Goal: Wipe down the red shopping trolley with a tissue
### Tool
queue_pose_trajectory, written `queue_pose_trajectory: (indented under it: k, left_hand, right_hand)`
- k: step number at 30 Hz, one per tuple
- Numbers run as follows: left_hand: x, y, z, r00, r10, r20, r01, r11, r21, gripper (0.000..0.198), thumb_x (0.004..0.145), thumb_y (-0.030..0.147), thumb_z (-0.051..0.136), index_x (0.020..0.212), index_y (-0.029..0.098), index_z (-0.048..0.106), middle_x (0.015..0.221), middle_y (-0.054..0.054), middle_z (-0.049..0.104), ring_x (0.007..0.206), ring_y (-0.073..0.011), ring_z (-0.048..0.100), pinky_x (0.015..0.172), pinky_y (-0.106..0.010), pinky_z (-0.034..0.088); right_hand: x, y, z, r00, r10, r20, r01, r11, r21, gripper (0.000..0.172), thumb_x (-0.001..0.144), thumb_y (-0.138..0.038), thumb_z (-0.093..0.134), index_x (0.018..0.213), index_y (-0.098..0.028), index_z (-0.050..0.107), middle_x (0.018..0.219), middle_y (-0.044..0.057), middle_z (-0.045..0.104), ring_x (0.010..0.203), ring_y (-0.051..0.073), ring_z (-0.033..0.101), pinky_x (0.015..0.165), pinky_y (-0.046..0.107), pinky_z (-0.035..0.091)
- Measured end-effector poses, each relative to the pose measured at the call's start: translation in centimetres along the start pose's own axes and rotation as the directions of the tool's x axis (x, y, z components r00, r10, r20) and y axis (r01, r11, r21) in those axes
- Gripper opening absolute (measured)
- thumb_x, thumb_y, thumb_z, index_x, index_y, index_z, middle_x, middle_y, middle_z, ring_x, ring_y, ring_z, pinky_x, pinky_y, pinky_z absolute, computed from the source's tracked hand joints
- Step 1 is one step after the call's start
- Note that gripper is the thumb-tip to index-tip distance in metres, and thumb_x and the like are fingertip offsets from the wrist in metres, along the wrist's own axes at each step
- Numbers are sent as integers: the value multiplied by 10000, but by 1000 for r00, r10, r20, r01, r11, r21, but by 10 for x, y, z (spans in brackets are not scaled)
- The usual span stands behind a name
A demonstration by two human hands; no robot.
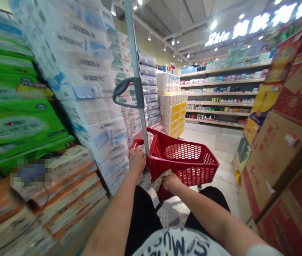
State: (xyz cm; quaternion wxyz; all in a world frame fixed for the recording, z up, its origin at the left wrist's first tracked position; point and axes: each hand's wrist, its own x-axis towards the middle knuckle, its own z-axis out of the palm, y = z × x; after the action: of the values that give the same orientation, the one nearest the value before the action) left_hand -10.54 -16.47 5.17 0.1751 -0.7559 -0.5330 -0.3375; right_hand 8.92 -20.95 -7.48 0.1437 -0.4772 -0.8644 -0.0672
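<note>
A red plastic shopping cart point(185, 163) with a honeycomb-holed basket stands between my knees. Closed over the near end of its red frame, beside the grey pole, is my left hand point(137, 159). My right hand point(172, 183) presses a crumpled pale cloth point(162, 179) against the lower near side of the basket, fingers bunched around it. From the cart's near corner rises a tall metal pole point(133, 42), which carries a grey loop handle point(128, 93). No goods show inside the basket.
Tall stacks of wrapped tissue packs point(87, 71) and green packs point(15, 117) line the left. Cardboard cartons point(286, 149) are piled close on the right. Beyond a tiled aisle, shelves point(220, 94) hold small products. A thin cable point(43, 204) hangs at lower left.
</note>
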Motion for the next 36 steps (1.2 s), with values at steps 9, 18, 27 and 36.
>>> queue_pose_trajectory:
  k: [9, 18, 27, 36]
  left_hand:
    - [-2, 3, -4, 1000, -7, 12, 7, 1000, -12, 289, 914, 257, 437, 748, 188, 663, 996, -89, 642, 1072, -289, 453, 996, -491, 319]
    - [-4, 3, -10, 1000, 17, -7, -17, 1000, 2, 290, 909, 235, 438, 751, 186, 677, 988, -91, 658, 1064, -294, 483, 973, -496, 353]
    - [-5, -6, -12, 1000, 18, 20, -18, 1000, -8, 293, 921, 277, 425, 794, 204, 679, 1012, -81, 671, 1064, -289, 497, 980, -478, 348]
    - [-44, 34, -8, 961, 123, -246, -140, 989, -53, 362, 916, 215, 407, 1242, 203, 562, 1316, -125, 554, 1303, -274, 411, 1103, -461, 247]
  right_hand:
    - [-11, -4, -28, 998, 66, -22, -66, 998, -14, 297, 892, -116, 473, 1095, -181, 680, 1094, 104, 675, 1065, 229, 602, 954, 352, 463]
    - [-1, -14, -33, 951, 49, -306, -41, 999, 31, 536, 897, -60, 372, 1423, -159, 413, 1345, 124, 534, 1238, 241, 473, 1023, 365, 421]
    - [-7, -11, -43, 906, 234, -352, -191, 969, 154, 432, 834, -133, 483, 1262, -151, 541, 1185, 129, 613, 1110, 233, 541, 965, 354, 429]
    - [-87, 63, -18, 812, 431, -393, -390, 902, 183, 466, 794, -110, 496, 1251, -165, 567, 1226, 130, 606, 1112, 254, 563, 946, 378, 441]
